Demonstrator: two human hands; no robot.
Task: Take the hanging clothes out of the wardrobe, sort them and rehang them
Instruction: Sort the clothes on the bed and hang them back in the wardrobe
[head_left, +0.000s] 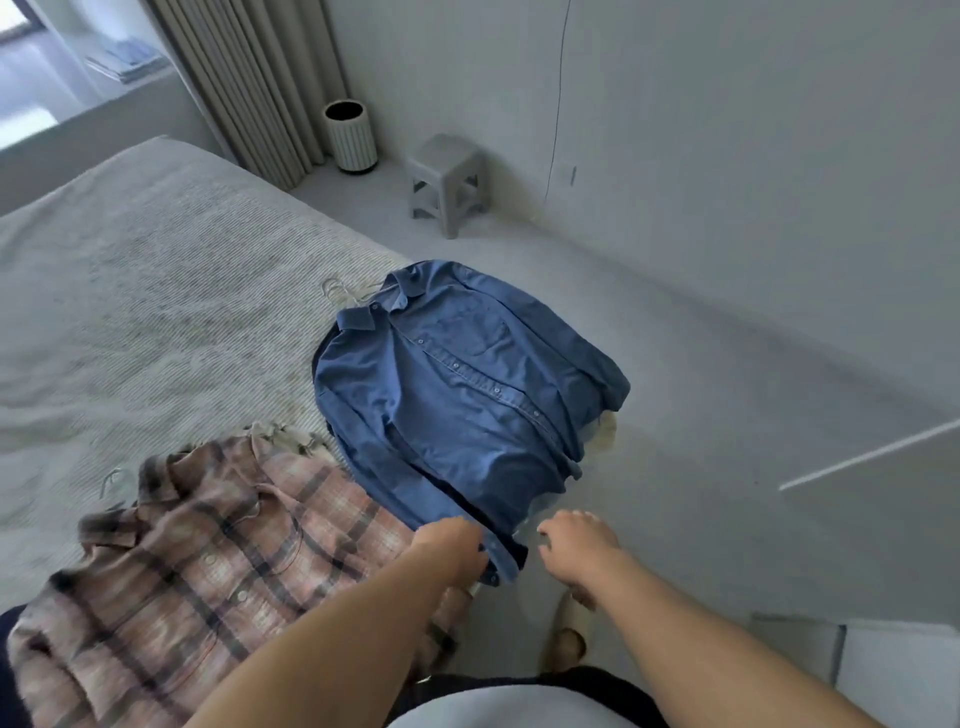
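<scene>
— Clothes first, biggest down: where do they lie?

— Two piles on the bed (130, 312), both along its right edge. The blue shirts (457, 395) sit farther along that edge, buttoned front up, one side drooping over it toward the floor. There looks to be more than one garment stacked there, with hangers (343, 293) poking out at the collar. The plaid shirt (208, 561) lies at the near corner, collar pointing into the bed, with a hanger hook just visible beside that collar.

— How would they handle?

— Soft and limp, I'd judge. The blue cloth looks like a light denim, a bit firmer than the plaid, which seems fuzzier and thicker. Neither should be heavy. The stack would likely slide apart if dragged by the hem.

— So where to take hold?

— By the hanger hooks at the collar, or with a palm under the shoulders, so each shirt keeps its shape.

— And the hands?

— The left hand (454, 551) is at the blue hem by the bed's edge, fingers curled onto the cloth, seemingly pinching it. The right hand (576, 548) hovers just beside, off the edge, fingers loosely bent and holding nothing.
</scene>
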